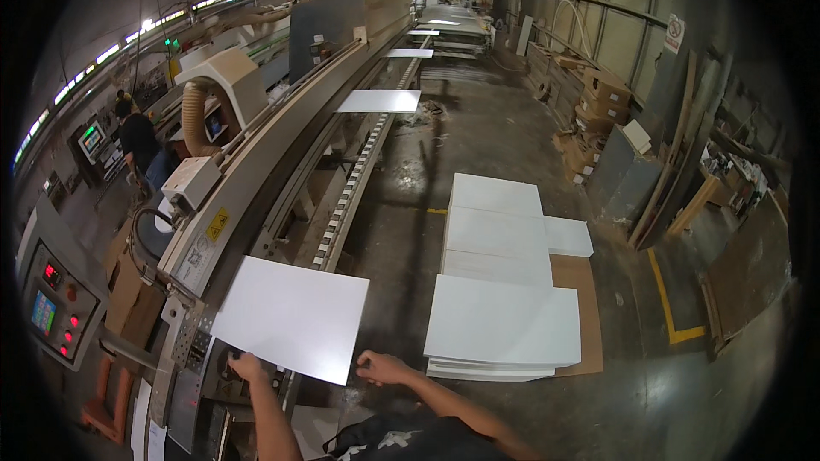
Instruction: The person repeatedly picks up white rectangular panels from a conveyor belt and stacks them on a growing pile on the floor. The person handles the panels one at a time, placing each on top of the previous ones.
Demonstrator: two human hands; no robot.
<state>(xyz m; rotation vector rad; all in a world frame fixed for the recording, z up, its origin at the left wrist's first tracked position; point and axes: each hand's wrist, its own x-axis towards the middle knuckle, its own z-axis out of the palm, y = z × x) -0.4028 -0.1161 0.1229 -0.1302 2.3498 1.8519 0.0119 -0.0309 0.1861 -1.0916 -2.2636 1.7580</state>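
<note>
A white rectangular panel [290,316] lies on the feed side of a long machine, its left edge against the machine's guide. My left hand [248,366] is at the panel's near edge, by its left corner, with fingers curled; something dark shows at the fingertips, too small to name. Just off the near right corner is my right hand [382,369], fingers curled in, nothing visible in them and a small gap between it and the panel. To the right, stacks of white panels [504,320] rest on brown cardboard [588,316].
Farther along the roller track [350,192], another white panel [380,102] lies, with more beyond. A control panel [55,299] with lit red buttons stands at the left. One person [141,145] is at the far left. Cardboard boxes [602,102] are piled along the right wall.
</note>
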